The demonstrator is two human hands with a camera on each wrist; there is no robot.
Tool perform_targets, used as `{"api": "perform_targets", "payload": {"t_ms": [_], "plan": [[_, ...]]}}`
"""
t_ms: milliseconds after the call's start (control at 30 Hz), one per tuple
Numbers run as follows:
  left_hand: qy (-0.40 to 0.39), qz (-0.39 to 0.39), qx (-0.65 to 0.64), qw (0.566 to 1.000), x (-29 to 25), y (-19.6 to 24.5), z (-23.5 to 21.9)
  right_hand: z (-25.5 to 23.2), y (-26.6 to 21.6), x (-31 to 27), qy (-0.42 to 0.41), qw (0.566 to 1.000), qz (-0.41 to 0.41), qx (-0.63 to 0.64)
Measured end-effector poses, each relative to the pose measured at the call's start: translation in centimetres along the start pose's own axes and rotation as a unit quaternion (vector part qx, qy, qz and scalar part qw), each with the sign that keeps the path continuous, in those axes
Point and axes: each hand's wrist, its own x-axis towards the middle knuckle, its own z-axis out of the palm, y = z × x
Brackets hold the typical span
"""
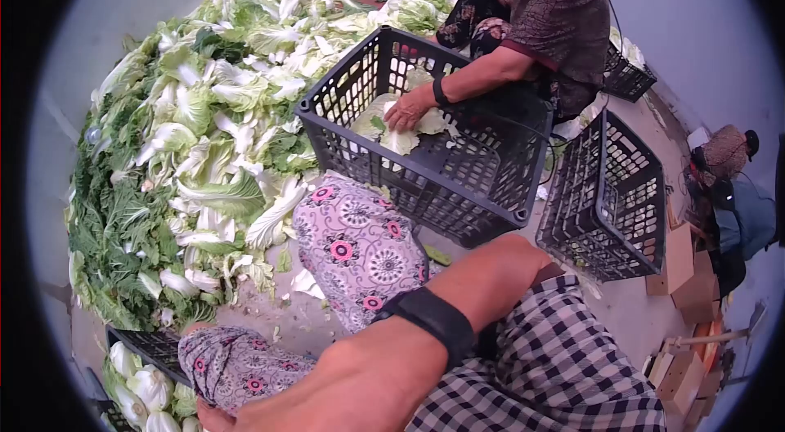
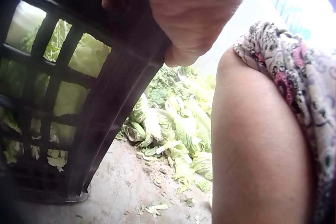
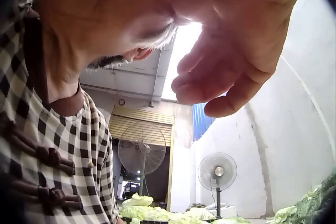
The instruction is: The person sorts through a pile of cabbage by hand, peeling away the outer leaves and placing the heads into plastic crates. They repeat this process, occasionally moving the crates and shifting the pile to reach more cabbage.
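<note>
My left hand (image 2: 194,19) grips the top rim of a black plastic crate (image 2: 105,103) with pale cabbages (image 2: 84,56) inside it. In the head view that crate (image 1: 147,344) sits at the bottom left beside my floral-trousered knee (image 1: 237,367). My left forearm, with a black wristband (image 1: 433,317), reaches down to it, and the left hand (image 1: 217,416) is cut off by the frame's edge. My right hand (image 3: 226,77) hangs in front of my checked shirt (image 3: 47,145) with loosely curled fingers and holds nothing. It does not show in the head view.
A big heap of cabbage leaves (image 1: 204,113) covers the floor to the left. Opposite, another person's hand (image 1: 406,111) presses cabbage into a large black crate (image 1: 425,162). An empty crate (image 1: 609,203) lies tilted at the right, near cardboard boxes (image 1: 683,268). Two fans (image 3: 218,172) stand by the far wall.
</note>
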Motion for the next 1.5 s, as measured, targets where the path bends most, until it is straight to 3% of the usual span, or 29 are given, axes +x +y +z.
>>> {"api": "perform_targets", "payload": {"t_ms": [67, 133, 300, 367, 400, 433, 500, 567, 633, 667, 767, 867, 900, 1100, 1233, 1367, 1500], "plan": [[-0.009, -0.003, -0.001, 1.000, -0.1, -0.5, -0.1, 0.0, 0.6, -1.1, -0.005, 0.999, 0.039, 0.008], [-0.023, -0.009, -0.006, 1.000, -0.3, -1.4, -0.1, -0.3, 2.2, -3.2, -0.029, 0.990, 0.100, -0.091], [-0.045, 0.009, -0.020, 0.999, -0.8, -2.2, -1.0, -2.8, 2.2, -10.0, 0.115, 0.943, 0.286, -0.123], [-0.017, 0.055, -0.028, 0.998, -1.7, -1.6, -2.1, -4.5, 1.1, -13.0, 0.171, 0.888, 0.402, -0.141], [0.001, 0.042, -0.071, 0.997, -2.3, -1.8, -2.7, -4.7, 1.0, -15.0, 0.249, 0.868, 0.411, -0.123], [0.000, 0.050, -0.016, 0.999, -3.0, -0.3, -4.5, -4.8, 0.7, -16.7, 0.324, 0.843, 0.417, -0.103], [-0.006, 0.059, 0.097, 0.993, -4.8, 3.3, -8.5, -5.3, -0.6, -19.0, 0.370, 0.746, 0.509, -0.218], [-0.005, 0.013, 0.070, 0.997, -6.9, -0.1, -7.8, -5.3, -0.2, -22.7, 0.371, 0.697, 0.504, -0.350], [-0.046, -0.040, 0.067, 0.996, -7.6, -2.3, -7.9, -4.6, 1.2, -26.7, 0.346, 0.671, 0.536, -0.378], [-0.122, -0.106, 0.067, 0.985, -7.1, -3.7, -8.0, -4.3, 1.8, -27.9, 0.334, 0.657, 0.552, -0.390], [-0.064, -0.051, 0.055, 0.995, -6.8, -4.0, -7.4, -2.7, 3.3, -30.1, 0.254, 0.605, 0.687, -0.313], [-0.051, -0.051, 0.093, 0.993, -6.6, -4.3, -6.8, -2.1, 4.6, -31.0, 0.308, 0.582, 0.701, -0.272], [-0.044, -0.047, 0.093, 0.994, -6.8, -4.1, -6.9, -1.8, 4.9, -31.5, 0.311, 0.611, 0.663, -0.301], [-0.004, -0.039, 0.068, 0.997, -6.8, -3.9, -6.5, -2.0, 5.0, -31.0, 0.328, 0.626, 0.653, -0.273], [-0.007, -0.051, 0.031, 0.998, -5.9, -2.8, -6.9, -2.2, 5.2, -30.0, 0.309, 0.590, 0.686, -0.293], [-0.039, -0.071, 0.058, 0.995, -1.3, -0.3, -5.6, -2.0, 5.1, -29.5, 0.295, 0.585, 0.697, -0.293], [-0.022, -0.024, 0.063, 0.998, 5.3, 2.6, -3.0, -1.4, 4.8, -30.2, 0.297, 0.616, 0.665, -0.301]]}}
